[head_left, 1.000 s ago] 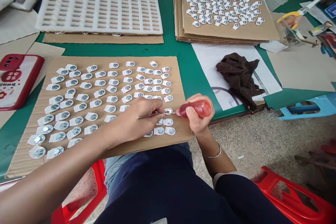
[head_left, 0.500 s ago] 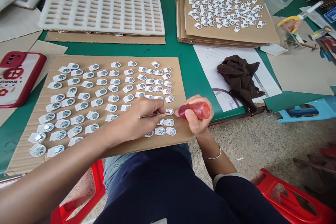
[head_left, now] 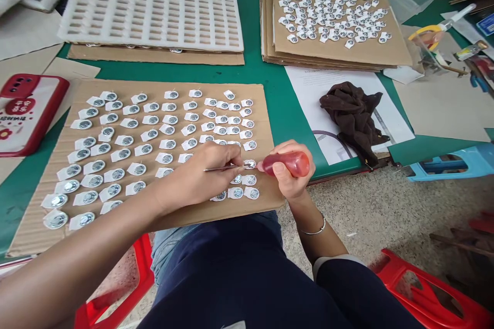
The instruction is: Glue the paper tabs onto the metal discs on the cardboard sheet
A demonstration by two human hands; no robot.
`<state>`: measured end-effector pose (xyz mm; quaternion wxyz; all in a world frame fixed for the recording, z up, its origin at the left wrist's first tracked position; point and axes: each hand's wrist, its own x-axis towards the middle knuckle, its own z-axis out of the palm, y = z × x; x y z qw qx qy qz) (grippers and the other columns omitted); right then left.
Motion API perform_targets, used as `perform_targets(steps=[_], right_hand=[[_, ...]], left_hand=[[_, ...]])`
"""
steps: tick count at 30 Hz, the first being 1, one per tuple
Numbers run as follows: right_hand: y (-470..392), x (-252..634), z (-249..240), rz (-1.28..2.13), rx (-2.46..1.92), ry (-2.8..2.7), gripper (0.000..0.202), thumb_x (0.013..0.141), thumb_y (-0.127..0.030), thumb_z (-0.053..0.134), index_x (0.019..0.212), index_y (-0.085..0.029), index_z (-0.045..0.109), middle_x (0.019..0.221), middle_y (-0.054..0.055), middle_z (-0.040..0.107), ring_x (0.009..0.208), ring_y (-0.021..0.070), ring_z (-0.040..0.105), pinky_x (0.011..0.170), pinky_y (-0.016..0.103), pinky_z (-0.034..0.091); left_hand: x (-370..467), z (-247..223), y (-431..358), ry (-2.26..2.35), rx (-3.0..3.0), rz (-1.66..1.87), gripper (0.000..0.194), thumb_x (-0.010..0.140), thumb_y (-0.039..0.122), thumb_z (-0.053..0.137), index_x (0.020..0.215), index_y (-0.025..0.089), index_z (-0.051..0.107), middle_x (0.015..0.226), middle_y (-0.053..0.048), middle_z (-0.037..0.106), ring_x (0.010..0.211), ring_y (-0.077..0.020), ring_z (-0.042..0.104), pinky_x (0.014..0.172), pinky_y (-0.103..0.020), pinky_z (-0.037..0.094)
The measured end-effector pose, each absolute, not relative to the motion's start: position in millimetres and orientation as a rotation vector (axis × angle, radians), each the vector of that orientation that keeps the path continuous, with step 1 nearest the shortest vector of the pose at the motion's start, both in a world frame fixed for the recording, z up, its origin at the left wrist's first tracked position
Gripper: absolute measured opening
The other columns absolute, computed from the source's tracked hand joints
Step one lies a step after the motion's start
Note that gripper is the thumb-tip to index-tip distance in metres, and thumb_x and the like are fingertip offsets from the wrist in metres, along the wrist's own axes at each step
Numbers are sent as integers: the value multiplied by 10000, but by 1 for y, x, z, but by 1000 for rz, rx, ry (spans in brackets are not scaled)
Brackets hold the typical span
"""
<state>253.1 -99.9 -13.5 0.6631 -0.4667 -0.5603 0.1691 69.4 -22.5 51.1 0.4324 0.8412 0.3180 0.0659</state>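
Note:
My left hand (head_left: 214, 172) is closed on thin metal tweezers (head_left: 222, 168), whose tip meets a small round silver piece on a white tab (head_left: 250, 164). From the other side, my right hand (head_left: 292, 177) grips a red squeeze bottle (head_left: 287, 163). The bottle lies nearly level, and its nozzle points at the same silver piece; whether they touch I cannot tell. Below both hands is a cardboard sheet (head_left: 266, 205) carrying rows of similar silver pieces on white tabs. My left hand and forearm hide some of these.
Behind the sheet stand a white foam tray (head_left: 154, 10) and a cardboard stack (head_left: 339, 51) bearing more silver pieces. A dark brown cloth (head_left: 351, 113) lies on printed paper (head_left: 304, 92) at right. A phone in a red case (head_left: 31, 113) is at left; yellow-handled scissors (head_left: 428, 31) lie far right.
Both hands keep almost the same place and grip. The tweezers' tip has shifted very slightly at the silver piece; the rest of the view has only drifted a little.

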Motion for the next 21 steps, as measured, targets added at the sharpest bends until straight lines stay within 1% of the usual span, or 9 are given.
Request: perform_targets(steps=[13, 16, 21], right_hand=[[-100, 252, -13, 376, -1041, -1296, 215, 765, -295, 662, 910, -188, 545, 771, 24, 581, 699, 172, 572, 601, 325, 466], [-100, 253, -13, 355, -1063, -1321, 220, 767, -308, 656, 912, -191, 540, 777, 23, 581, 700, 172, 574, 597, 328, 476], [-102, 253, -13, 334, -1059, -1353, 239, 769, -328, 662, 917, -196, 529, 794, 19, 579, 707, 169, 583, 609, 331, 493]], left_hand=[[68, 50, -22, 813, 2071, 177, 114, 807, 196, 502, 737, 199, 593, 602, 34, 574, 537, -105, 499, 526, -223, 355], [69, 50, -20, 830, 2028, 169, 113, 810, 215, 500, 751, 203, 596, 624, 29, 585, 555, -109, 508, 530, -221, 365], [72, 50, -13, 820, 1959, 167, 117, 781, 228, 520, 709, 192, 606, 641, 5, 593, 582, -122, 518, 522, -221, 378]])
